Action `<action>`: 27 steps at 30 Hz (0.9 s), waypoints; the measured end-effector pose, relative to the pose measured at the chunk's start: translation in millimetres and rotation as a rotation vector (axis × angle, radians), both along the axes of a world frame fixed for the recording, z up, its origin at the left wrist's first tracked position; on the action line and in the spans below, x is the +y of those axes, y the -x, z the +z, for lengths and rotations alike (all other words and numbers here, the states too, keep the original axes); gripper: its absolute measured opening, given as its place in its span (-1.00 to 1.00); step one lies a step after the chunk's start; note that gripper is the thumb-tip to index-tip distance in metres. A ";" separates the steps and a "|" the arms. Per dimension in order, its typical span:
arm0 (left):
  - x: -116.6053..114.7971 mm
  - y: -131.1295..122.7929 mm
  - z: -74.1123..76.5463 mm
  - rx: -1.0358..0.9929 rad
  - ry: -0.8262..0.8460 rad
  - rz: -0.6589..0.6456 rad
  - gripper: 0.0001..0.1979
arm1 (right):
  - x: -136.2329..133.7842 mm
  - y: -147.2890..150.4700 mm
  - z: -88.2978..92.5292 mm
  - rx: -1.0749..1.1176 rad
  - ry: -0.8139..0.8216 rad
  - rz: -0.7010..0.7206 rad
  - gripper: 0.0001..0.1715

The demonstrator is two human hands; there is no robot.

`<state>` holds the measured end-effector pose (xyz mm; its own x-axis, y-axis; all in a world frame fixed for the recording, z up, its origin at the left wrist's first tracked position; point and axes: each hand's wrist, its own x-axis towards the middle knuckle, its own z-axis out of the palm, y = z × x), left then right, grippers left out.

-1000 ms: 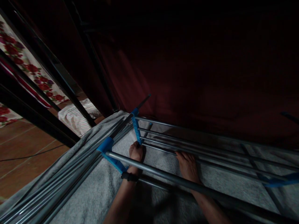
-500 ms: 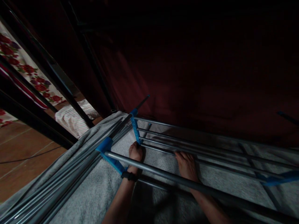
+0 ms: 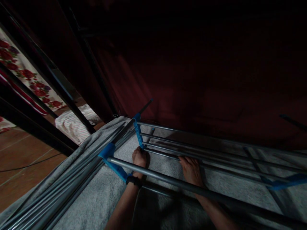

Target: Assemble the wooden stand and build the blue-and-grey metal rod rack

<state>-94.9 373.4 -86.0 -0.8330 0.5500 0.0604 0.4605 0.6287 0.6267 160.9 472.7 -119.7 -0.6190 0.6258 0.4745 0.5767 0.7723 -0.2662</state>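
A rack frame of grey metal tubes and blue plastic brackets lies across the grey blanket. My left hand, with a dark band at the wrist, is closed at the lower end of the far blue bracket, where a tube meets it. Its fingertips are partly hidden. My right hand is curled over the lowest far tube, fingers bent round it. The thick near tube passes above both forearms and runs from the near blue bracket. Another blue bracket sits at the right end.
A bundle of loose grey tubes lies on the blanket at left. Dark metal posts stand beyond it, with a striped cloth and tiled floor. A dark red curtain hangs behind the frame.
The view has shifted very slightly. Both hands keep their places on the frame, and nothing has been let go or newly taken.
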 end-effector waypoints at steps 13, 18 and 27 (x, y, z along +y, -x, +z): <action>2.1 -1.5 -3.2 -0.001 -0.034 0.025 -0.93 | -0.2 -0.9 2.3 -0.018 0.022 -0.001 -0.50; 1.4 -3.0 -1.7 0.013 0.001 0.022 -0.90 | 0.0 0.7 -0.8 0.041 0.086 0.020 -0.50; 2.1 -3.7 4.8 0.018 0.100 -0.006 -0.80 | 0.4 2.8 -4.8 0.192 0.217 0.049 -0.54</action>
<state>-91.3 375.5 -81.2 -0.8288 0.5592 0.0204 0.4755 0.6846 0.5525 158.2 473.1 -124.6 -0.5630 0.6969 0.4441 0.4630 0.7112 -0.5291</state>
